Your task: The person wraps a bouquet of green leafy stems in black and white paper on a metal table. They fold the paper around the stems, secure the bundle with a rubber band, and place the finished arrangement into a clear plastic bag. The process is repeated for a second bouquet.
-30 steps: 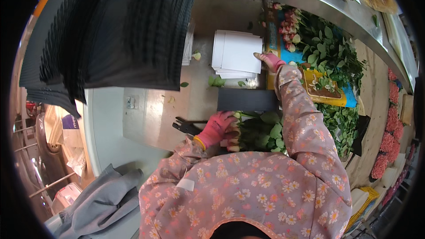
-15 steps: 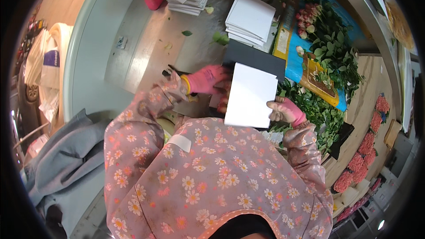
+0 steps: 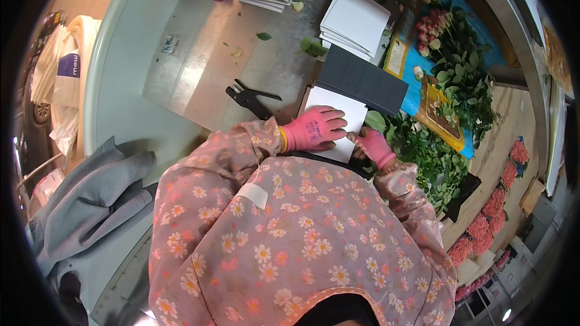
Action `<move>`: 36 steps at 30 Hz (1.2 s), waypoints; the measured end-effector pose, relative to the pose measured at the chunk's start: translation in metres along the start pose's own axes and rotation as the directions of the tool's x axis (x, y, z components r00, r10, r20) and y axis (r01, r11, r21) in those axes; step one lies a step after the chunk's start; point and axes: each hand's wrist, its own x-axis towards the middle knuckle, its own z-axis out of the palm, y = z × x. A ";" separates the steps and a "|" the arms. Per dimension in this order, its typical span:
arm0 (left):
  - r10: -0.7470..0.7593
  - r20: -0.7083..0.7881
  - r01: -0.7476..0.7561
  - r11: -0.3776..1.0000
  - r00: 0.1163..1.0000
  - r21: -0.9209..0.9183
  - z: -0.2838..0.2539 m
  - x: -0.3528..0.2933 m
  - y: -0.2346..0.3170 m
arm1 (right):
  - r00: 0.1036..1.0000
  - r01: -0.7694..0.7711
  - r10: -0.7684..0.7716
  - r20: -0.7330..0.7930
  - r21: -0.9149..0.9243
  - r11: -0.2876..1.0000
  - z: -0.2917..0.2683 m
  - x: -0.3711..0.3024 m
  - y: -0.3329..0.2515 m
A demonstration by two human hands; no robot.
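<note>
Our left hand lay flat on a white card, its fingers extended. Our right hand curled at the card's right edge; we could not tell whether it pinched it. Just beyond the card was a dark panel. A black hand tool lay beyond our left wrist, leafy stems beside our right hand.
</note>
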 end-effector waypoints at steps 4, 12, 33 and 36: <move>0.010 -0.026 -0.010 1.000 1.000 0.022 0.008 -0.003 -0.002 | 0.985 0.098 -0.125 -0.118 -0.215 0.972 -0.062 -0.009 -0.079; -0.057 0.122 0.068 0.994 0.991 -0.087 0.013 -0.008 -0.007 | 0.648 0.761 -0.638 0.415 -0.349 0.546 -0.103 0.014 -0.107; -0.277 0.413 0.409 0.869 0.867 -0.277 -0.068 -0.100 0.013 | 0.770 0.463 -0.634 0.063 -0.739 0.489 0.029 0.027 -0.047; -0.347 0.254 0.422 0.830 0.903 -0.365 -0.049 -0.067 0.022 | 0.881 0.309 -0.472 -0.004 -0.752 0.582 0.034 0.014 -0.069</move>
